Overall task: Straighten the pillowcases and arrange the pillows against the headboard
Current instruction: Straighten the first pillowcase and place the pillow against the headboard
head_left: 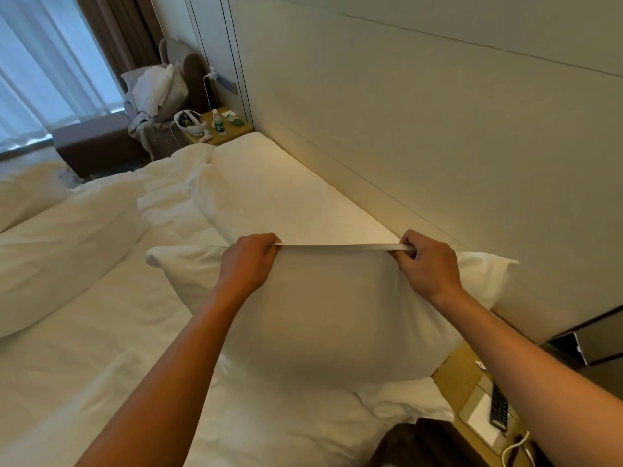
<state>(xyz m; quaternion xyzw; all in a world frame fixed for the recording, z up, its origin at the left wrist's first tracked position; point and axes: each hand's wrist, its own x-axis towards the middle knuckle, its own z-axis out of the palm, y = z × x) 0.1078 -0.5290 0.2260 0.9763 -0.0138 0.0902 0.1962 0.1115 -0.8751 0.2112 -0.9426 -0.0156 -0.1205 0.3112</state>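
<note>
Hotel room, curtains [50, 62] at far left, pale headboard [438, 146] filling the right; white bed [101, 348] below, crumpled duvet [60, 251] heaped at its left edge; far nightstand [219, 129] beyond with bottle [218, 124] and small clutter, too small to name; second pillow [263, 197] lying flat along the headboard, farther off. Left hand [247, 264] curled tight on the top hem of the held pillow [330, 315]; right hand [426, 264] pinching the same hem, fingers folded over it; hem pulled taut between the two. Pillow hanging in front of both hands, raised off the bed, long axis running left to right, roughly square to the headboard line; headboard just right of it, right hand the nearer, right corner almost at the panel. Bottom edge of pillow hidden behind its own bulk; contact with mattress not clear; near nightstand [472, 382] at lower right, remote [498, 406] partly cut off by the right forearm.
</note>
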